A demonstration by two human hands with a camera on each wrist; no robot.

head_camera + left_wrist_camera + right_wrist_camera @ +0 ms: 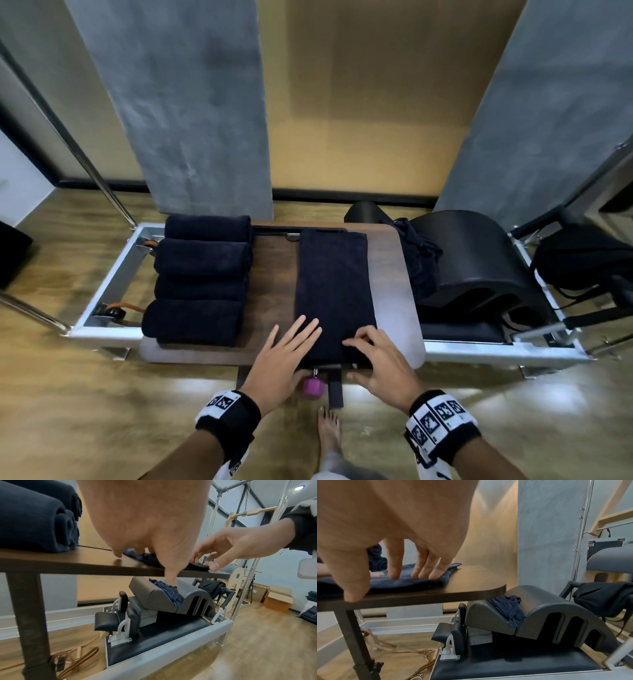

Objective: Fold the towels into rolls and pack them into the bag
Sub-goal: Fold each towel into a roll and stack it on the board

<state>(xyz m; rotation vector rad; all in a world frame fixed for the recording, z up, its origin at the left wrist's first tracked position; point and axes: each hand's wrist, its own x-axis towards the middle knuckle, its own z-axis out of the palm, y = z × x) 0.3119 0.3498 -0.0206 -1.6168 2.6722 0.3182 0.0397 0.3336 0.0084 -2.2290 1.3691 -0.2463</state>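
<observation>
A navy towel (334,281), folded into a long flat strip, lies down the middle of the dark wooden table (394,274). My left hand (294,339) rests flat on its near left edge with the fingers straight. My right hand (371,353) has bent fingers pressing on the towel's near right corner (419,581), and its thumb is at the table's front edge under the towel's end. Several rolled navy towels (202,281) lie side by side on the table's left part. A black bag (579,260) hangs at the far right.
A crumpled navy towel (419,260) lies on the black arc barrel (479,267) right of the table. The table stands over a metal-framed reformer (109,267). A purple object (313,387) hangs under the front edge, above my bare foot (329,431). Grey pillars stand behind.
</observation>
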